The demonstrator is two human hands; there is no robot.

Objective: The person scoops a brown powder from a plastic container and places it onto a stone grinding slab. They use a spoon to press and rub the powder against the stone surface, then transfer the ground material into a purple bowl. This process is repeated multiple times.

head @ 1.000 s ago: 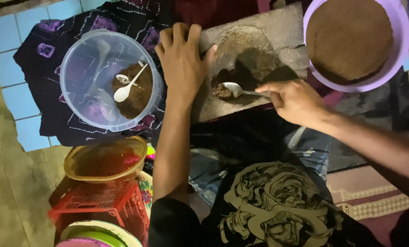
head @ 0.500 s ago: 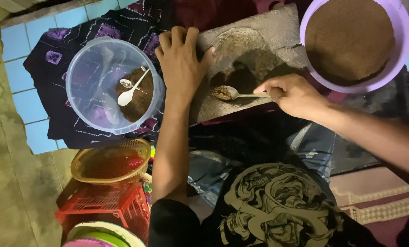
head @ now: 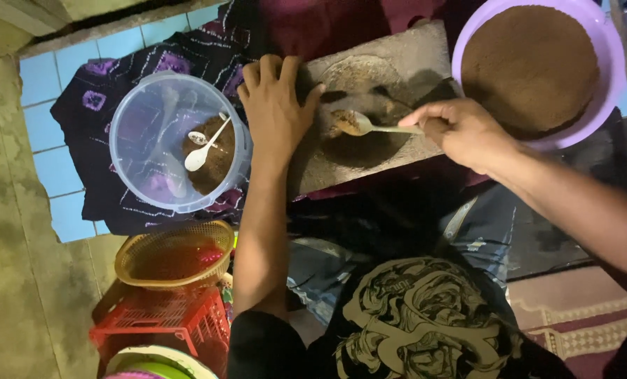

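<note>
My left hand [head: 275, 105] lies flat on the left part of a grey grinding stone slab [head: 405, 56], fingers apart. My right hand [head: 464, 130] grips the handle of a metal spoon [head: 359, 124] whose bowl carries brown powder above the slab's hollow. A purple bowl [head: 611, 63] heaped with brown powder stands just beyond my right hand. Left of the slab sits a clear plastic tub [head: 145, 151] holding a little brown powder and a white spoon [head: 205, 151].
A dark patterned cloth [head: 89, 105] lies under the tub over blue tiles [head: 47, 133]. Near my left elbow are a yellow woven basket [head: 173, 256], a red plastic crate [head: 159, 323] and a green-rimmed bowl [head: 152, 365]. My dark printed shirt fills the bottom.
My right hand has lifted the spoon, loaded with brown powder, from the hollow and shifted it right. The view drifted slightly. My left hand stayed on the slab.
</note>
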